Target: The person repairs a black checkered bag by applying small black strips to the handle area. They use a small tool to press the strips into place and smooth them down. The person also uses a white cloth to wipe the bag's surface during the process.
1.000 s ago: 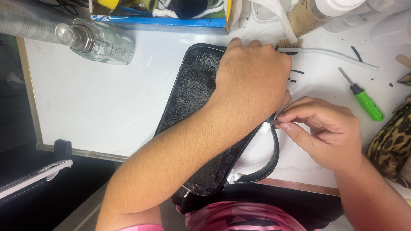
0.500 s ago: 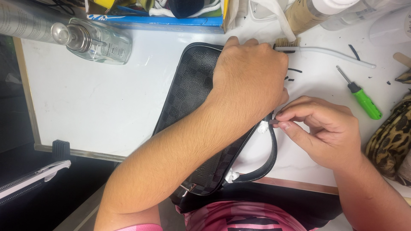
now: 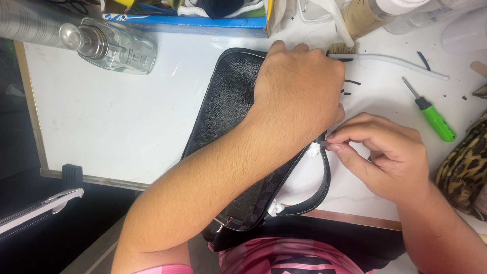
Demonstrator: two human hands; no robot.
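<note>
Little has moved since the earlier frames: the left hand (image 3: 299, 96) still presses flat, fingers spread, on the black checkered bag (image 3: 228, 111). The right hand (image 3: 380, 152) pinches the smooth, curved black strap (image 3: 324, 177) between thumb and fingertips. The bag's long axis runs diagonally under the left forearm, from body to far right; a green-handled screwdriver (image 3: 433, 115) lies beyond the right hand.

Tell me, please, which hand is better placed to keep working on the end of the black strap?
The right hand: its fingertips already pinch the strap where it meets the black bag. The left hand lies flat on the bag, probably steadying it.
</note>
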